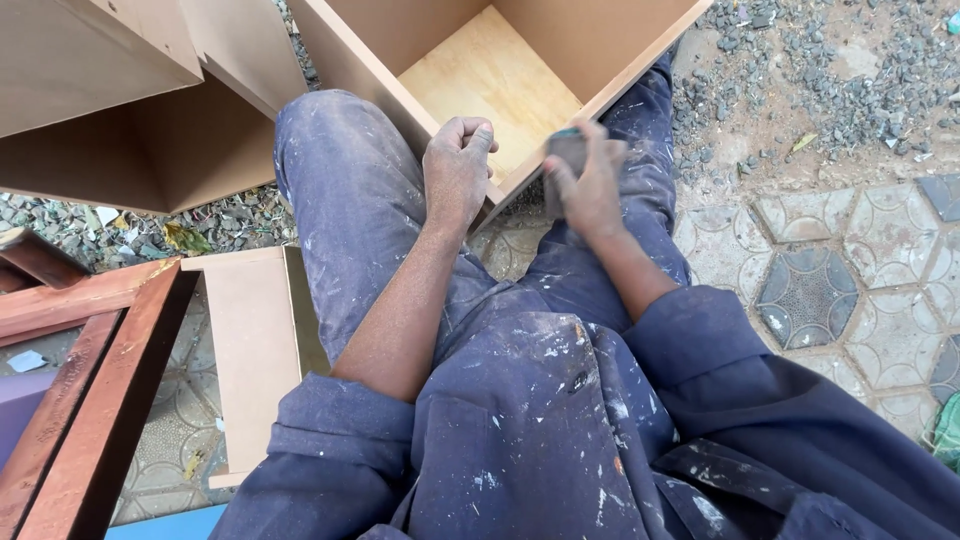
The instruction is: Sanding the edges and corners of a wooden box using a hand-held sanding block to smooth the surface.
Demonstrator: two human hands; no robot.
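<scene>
Two bare hands are working at the near corner of an open wooden box [500, 75] that is lying between the knees of a seated person in paint-flecked blue overalls [520, 420]. The left hand [458, 165] is curling into a closed fist and gripping the box's near side panel at its top edge, thumb tucked over the fingers. The right hand [590, 180] is clamping its fingers around a small dark sanding block [567, 155] and pressing it against the box's other side panel, just beside the corner where the two panels are meeting. The block is sitting flat on the panel's edge, partly hidden by the fingers. The two hands are sitting near each other, with the box corner between them.

Another open plywood box [130, 110] is lying on the ground at the upper left, touching a strip of gravel [215, 225]. A flat pale board [250, 350] is resting on the patterned paving beside the person's left leg, and a reddish-brown timber frame [90, 370] is leaning along the lower left edge. Grey hexagonal paving tiles [810, 290] are spreading out at the right, with loose gravel and bare earth [820, 80] beyond them.
</scene>
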